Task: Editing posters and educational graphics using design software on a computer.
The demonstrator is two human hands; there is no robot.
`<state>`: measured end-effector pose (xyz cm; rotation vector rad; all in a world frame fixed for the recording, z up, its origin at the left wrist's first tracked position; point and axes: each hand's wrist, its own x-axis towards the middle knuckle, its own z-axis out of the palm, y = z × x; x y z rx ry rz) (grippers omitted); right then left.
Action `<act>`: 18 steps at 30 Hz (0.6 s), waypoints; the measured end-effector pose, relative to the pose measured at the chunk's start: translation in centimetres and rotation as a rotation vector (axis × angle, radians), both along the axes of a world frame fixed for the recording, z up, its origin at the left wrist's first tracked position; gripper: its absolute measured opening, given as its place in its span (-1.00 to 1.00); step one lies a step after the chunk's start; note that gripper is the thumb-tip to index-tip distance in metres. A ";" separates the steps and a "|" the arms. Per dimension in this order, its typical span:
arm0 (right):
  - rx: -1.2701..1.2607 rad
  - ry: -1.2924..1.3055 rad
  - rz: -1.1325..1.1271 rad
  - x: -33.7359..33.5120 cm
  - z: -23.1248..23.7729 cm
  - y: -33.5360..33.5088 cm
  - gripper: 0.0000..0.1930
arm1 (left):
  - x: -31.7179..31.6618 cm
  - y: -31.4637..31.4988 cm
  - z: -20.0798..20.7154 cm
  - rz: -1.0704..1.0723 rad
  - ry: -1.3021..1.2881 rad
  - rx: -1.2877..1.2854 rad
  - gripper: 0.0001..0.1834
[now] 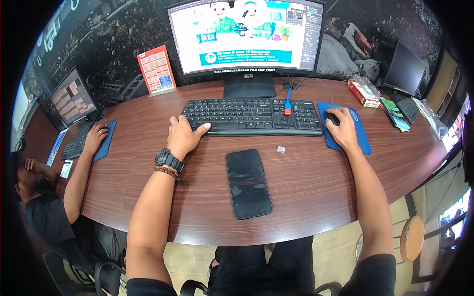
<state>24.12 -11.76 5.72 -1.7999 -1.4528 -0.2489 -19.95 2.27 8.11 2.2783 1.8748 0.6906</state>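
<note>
My left hand (183,137) rests at the left end of a black keyboard (247,118), thumb stretched over the bottom row and fingers apart. At the right, my right hand (344,129) is wrapped over a black mouse (331,118) on a blue mouse pad (364,140). Behind the keyboard stands a large monitor (247,29) showing a cartoon design in an editing program. A blue cable with a red plug (287,111) lies across the keys. A dark-screened smartphone (248,185) lies flat between my forearms, with a small pale square piece (281,149) beyond its upper right.
To the left, a co-worker's hand (96,139) rests by another keyboard (78,143) and a second monitor (73,96). A red-bordered desk calendar (157,71) stands at the back. On the right are a red-and-white box (364,93), packets (395,114), another screen (406,68) and a round stool (412,239).
</note>
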 end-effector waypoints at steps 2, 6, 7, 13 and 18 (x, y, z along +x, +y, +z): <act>0.005 0.009 0.004 0.0 -0.1 0.0 -0.65 | 0.0 -0.1 0.0 -0.001 0.001 0.006 -0.05; 0.016 0.011 0.015 0.1 -0.2 0.0 -0.65 | 0.0 -0.2 0.0 0.003 0.002 0.000 -0.05; 0.017 0.011 0.016 0.0 -0.1 -0.1 -0.65 | 0.0 -0.3 0.0 0.000 0.001 -0.004 -0.05; 0.008 0.003 -0.007 -0.1 0.0 0.0 -0.65 | -0.1 -0.2 -0.1 -0.004 0.009 0.011 -0.06; 0.027 -0.008 0.003 0.0 -0.1 0.0 -0.65 | 0.0 -0.1 -0.1 0.001 0.016 0.005 -0.06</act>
